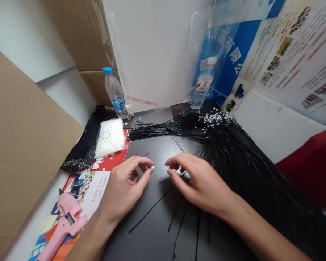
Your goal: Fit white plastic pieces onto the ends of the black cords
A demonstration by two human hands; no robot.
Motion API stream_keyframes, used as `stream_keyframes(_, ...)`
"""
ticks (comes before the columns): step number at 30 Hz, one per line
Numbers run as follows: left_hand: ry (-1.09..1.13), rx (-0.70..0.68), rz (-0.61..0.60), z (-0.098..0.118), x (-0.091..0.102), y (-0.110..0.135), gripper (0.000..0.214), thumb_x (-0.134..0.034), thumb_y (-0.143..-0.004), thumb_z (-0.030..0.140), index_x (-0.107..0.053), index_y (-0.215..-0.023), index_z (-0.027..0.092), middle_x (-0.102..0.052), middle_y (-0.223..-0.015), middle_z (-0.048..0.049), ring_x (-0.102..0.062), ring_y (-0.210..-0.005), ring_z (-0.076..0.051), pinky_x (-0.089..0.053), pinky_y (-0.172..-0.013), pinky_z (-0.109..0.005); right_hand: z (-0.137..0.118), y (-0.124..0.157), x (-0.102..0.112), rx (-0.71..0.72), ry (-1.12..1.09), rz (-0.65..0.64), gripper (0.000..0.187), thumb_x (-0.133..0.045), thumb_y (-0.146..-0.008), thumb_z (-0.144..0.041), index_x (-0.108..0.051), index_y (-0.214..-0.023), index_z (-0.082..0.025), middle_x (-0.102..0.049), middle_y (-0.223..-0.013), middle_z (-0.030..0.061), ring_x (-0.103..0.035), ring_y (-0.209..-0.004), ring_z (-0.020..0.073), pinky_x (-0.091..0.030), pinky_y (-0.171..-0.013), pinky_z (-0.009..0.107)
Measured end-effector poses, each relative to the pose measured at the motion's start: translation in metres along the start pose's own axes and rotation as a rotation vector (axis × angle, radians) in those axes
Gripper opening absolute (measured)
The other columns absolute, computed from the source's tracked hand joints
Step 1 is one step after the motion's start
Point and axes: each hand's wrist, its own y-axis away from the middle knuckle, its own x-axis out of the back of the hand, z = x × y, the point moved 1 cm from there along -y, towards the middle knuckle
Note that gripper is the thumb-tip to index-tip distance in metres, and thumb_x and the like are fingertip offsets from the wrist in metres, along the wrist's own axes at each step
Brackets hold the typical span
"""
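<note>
The left hand point(130, 181) pinches a white piece point(153, 167) over the table point(141, 248); the right hand point(198, 181) is almost closed, on what I can't tell. The piece looks light, stiff, easily dropped; its sides suit a fingertip grip.

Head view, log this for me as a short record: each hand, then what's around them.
Left hand: pinching a small white piece
Right hand: above loose black wires, thumb and forefinger close together; grip unclear
Right side: large black wire heap
Left side: pink glue gun, bag of white pieces, black wire bundle
Back: blue-capped bottle, white-capped bottle
</note>
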Motion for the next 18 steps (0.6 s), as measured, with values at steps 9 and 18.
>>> stream_keyframes(9,0.067,-0.012,-0.112,0.003,-0.012,0.005,0.01,-0.059,-0.088,0.017,-0.068,-0.087,0.022,-0.069,-0.081,0.0017,-0.059,-0.06,-0.01,-0.045,-0.051,-0.021,-0.005,0.003,-0.025,-0.047,-0.068,-0.018,0.016,-0.055,-0.095,-0.027,-0.063,-0.084,-0.019,-0.07,-0.085,0.0025,-0.059,-0.07,0.0121,-0.04,-0.063,0.024)
stream_keyframes(18,0.111,0.125,-0.116,-0.011,-0.019,0.005,0.009,-0.058,-0.089,0.024,-0.066,-0.086,0.02,-0.07,-0.08,0.0002,-0.059,-0.057,-0.011,-0.044,-0.051,-0.024,0.0,-0.034,0.005,-0.096,0.084,-0.175,0.016,-0.058,-0.093,-0.028,-0.07,-0.088,-0.019,-0.072,-0.08,0.0026,-0.061,-0.068,0.0119,-0.039,-0.063,0.024)
